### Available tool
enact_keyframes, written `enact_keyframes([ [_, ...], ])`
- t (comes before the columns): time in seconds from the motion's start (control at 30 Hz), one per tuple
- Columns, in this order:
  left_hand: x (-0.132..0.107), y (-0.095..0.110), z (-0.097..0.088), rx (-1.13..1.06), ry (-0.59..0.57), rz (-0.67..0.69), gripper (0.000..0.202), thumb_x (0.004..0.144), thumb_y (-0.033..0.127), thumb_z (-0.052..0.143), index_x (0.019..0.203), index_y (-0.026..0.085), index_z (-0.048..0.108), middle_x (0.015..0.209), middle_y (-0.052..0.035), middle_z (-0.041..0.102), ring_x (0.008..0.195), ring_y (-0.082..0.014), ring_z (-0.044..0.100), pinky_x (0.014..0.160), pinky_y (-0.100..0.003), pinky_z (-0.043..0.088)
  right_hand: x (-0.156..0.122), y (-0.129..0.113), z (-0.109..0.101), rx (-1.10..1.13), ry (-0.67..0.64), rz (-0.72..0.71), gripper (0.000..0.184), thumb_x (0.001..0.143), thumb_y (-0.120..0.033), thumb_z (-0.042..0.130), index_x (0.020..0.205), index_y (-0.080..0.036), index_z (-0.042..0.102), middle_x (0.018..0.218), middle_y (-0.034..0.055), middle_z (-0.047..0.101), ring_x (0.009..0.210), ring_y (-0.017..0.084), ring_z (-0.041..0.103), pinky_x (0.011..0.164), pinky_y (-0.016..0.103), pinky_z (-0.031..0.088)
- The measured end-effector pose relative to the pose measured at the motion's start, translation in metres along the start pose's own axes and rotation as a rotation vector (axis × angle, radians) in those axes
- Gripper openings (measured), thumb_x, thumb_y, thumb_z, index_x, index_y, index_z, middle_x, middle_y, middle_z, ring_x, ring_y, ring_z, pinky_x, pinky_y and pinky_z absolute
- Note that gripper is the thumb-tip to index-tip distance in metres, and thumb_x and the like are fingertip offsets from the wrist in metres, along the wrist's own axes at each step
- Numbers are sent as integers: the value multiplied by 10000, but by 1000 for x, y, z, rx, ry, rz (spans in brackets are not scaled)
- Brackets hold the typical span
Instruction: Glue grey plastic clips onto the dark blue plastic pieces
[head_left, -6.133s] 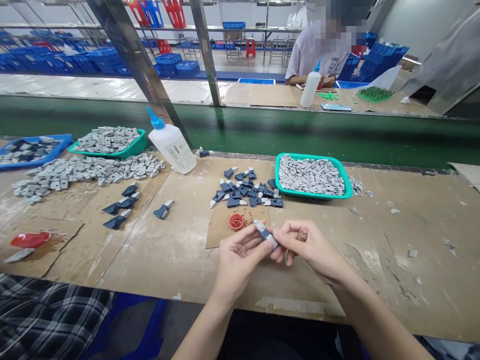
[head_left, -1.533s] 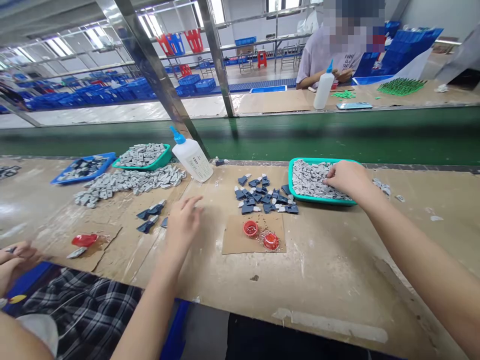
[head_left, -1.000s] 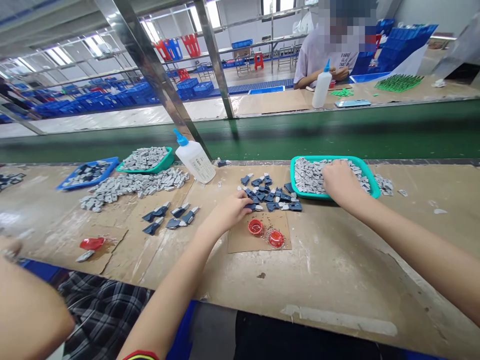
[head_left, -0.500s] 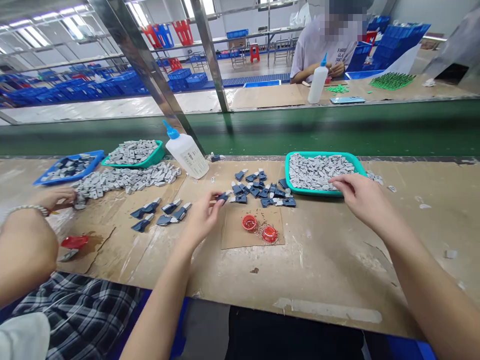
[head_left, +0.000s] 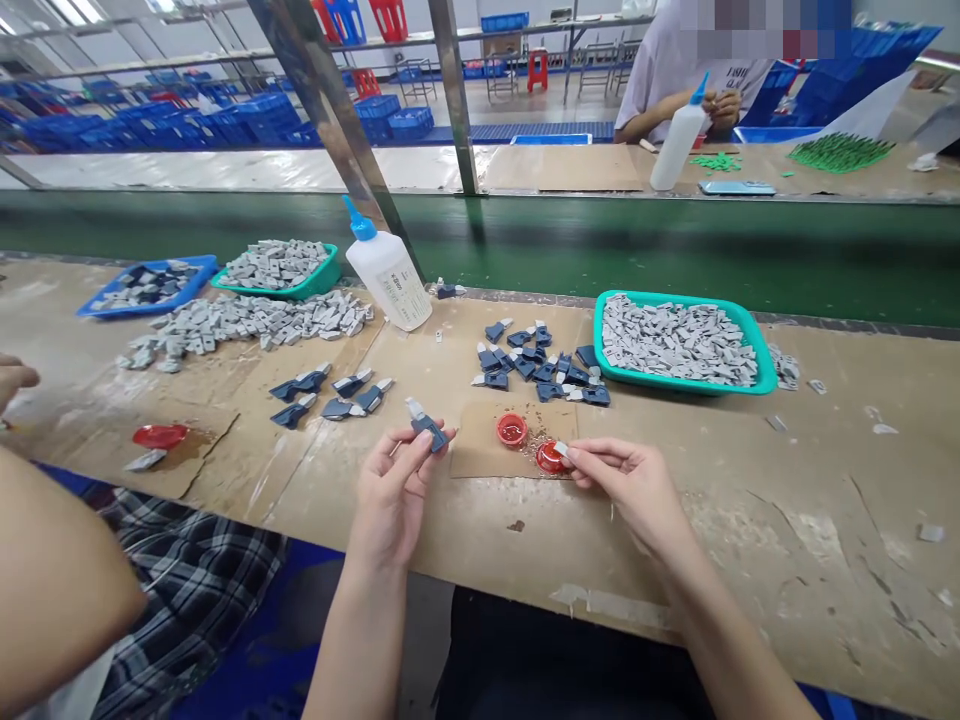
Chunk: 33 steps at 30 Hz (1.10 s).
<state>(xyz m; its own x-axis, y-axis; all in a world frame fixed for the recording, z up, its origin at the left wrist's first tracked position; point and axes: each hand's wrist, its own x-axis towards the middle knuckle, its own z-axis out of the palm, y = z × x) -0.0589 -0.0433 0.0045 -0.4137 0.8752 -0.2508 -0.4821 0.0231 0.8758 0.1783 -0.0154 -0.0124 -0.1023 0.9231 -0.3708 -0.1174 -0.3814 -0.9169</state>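
Note:
Between the thumb and fingers of my left hand is a dark blue plastic part with a light grey tip. My right hand pinches a small grey plastic piece over the rim of a red cap; whether the piece touches the liquid inside I cannot tell. A second red cap, also with liquid in it, sits just left on a cardboard square. Behind the caps lies a loose pile of blue parts with grey tips.
A green tray of grey pieces stands right; a glue bottle leans at centre-left. Farther left are more blue parts, heaped grey pieces and a neighbour's arm. Another person works across the green belt.
My right hand has come from the green tray to the red cap with a grey piece. My left hand has drawn the blue part closer. The neighbour's hand has pulled back left.

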Motion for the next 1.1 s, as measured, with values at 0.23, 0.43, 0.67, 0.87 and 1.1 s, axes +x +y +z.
enact_keyframes([
  [0.23,-8,3,6,20,-6,3,358,654,171,821,959,174,631,867,-25,732,858,-176,724,780,-216,562,3,3,-1,-69,-45,4,292,673,-388,807,814,-136,761,805,100,754,697,164,654,661,260,538],
  [0.43,-12,-4,7,86,-45,10,384,658,200,827,1001,150,662,933,-58,740,933,-164,702,835,-205,533,-1,-1,-4,-59,-49,-27,231,708,-362,798,819,-163,764,783,65,748,663,127,624,648,227,518],
  [0.67,-33,-25,33,110,-118,13,346,591,155,859,870,160,656,918,-63,757,866,-173,717,787,-232,559,-20,-21,-7,23,-137,-87,130,748,-317,784,818,-208,771,755,25,736,673,105,623,624,180,504],
  [0.87,-45,-32,58,93,-227,-41,345,576,96,852,863,151,670,915,-76,765,837,-196,730,749,-252,591,-29,-27,0,36,-213,-105,120,767,-307,772,842,-213,776,740,21,724,679,112,625,625,191,509],
  [1.1,-46,-31,61,101,-238,-41,337,557,45,844,838,152,691,896,-64,770,833,-191,733,741,-228,602,-29,-29,1,13,-237,-68,143,748,-316,785,824,-197,769,724,17,720,672,112,624,627,196,510],
])
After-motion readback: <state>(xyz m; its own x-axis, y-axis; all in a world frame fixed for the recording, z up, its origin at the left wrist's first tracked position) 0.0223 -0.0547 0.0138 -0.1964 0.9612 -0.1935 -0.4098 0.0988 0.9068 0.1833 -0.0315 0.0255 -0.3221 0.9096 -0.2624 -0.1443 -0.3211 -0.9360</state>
